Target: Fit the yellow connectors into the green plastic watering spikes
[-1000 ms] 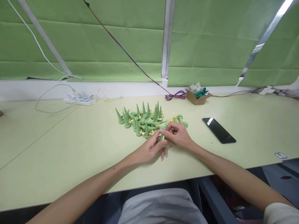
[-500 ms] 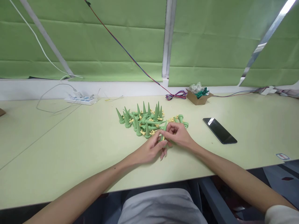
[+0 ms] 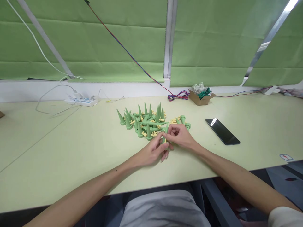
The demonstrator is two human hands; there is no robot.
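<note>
Head view: from where I stand, both hands meet over a pale bench (image 3: 71,157), pinching one slim green spike (image 3: 166,128) between them, its tapered tip pointing up and a bit of yellow showing near its lower end. Left hand (image 3: 155,150) closes its fingers round the lower part; right hand (image 3: 181,136) grips from the other side, thumb and fingers drawn together. The spike sits just in front of a jumbled pile of matching green cones (image 3: 149,133), some upright on round bases, some lying down, with small yellow pieces (image 3: 144,134) scattered among them. A smaller green and yellow cluster (image 3: 182,119) lies behind the right hand.

Near the back, an open cardboard box (image 3: 200,101) holds crumpled clear plastic (image 3: 198,87) and dark green material (image 3: 204,93). A black phone (image 3: 222,131) lies to the right.

Fingers cover much of the spike's base, and the right hand partly hides the smaller cluster. The yellow pieces are too small to make out fully. At the left edge, a brown object (image 3: 1,114) is cut off.
</note>
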